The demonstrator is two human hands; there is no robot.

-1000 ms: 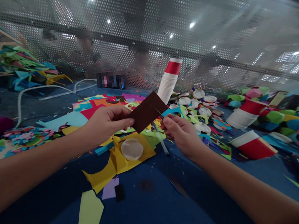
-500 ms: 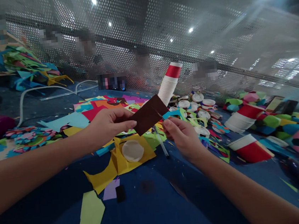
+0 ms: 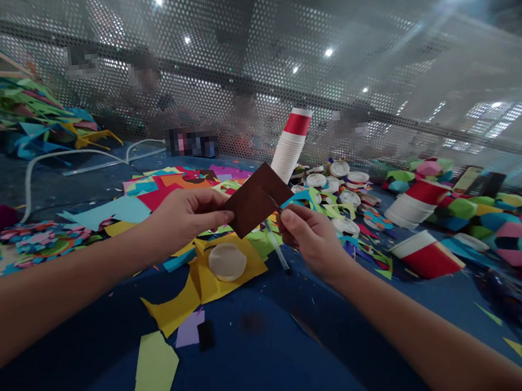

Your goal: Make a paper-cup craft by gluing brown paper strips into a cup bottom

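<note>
Between thumb and fingers, my left hand (image 3: pixel 193 218) pinches the left edge of a dark brown paper rectangle (image 3: pixel 255 205), held up above the table. My right hand (image 3: pixel 314 230) is closed around small scissors (image 3: pixel 275 204); only their thin blades show, at the paper's right side, and the handles are hidden in the fingers. Below the paper lies a yellow paper piece (image 3: pixel 195 299) with a round whitish disc (image 3: pixel 227 262) on it. A pen (image 3: pixel 278 249) rests beside my right hand.
A tall stack of paper cups (image 3: pixel 290 146) leans behind the brown paper. More red-and-white cups (image 3: pixel 426 256) lie at right. Coloured paper scraps (image 3: pixel 104 212) spread across the blue table (image 3: pixel 260 363). A perforated screen (image 3: pixel 210 70) stands behind.
The view has shifted slightly, so most things sit a little further left. Both hands keep their hold, and the blades have moved slightly against the brown paper.
</note>
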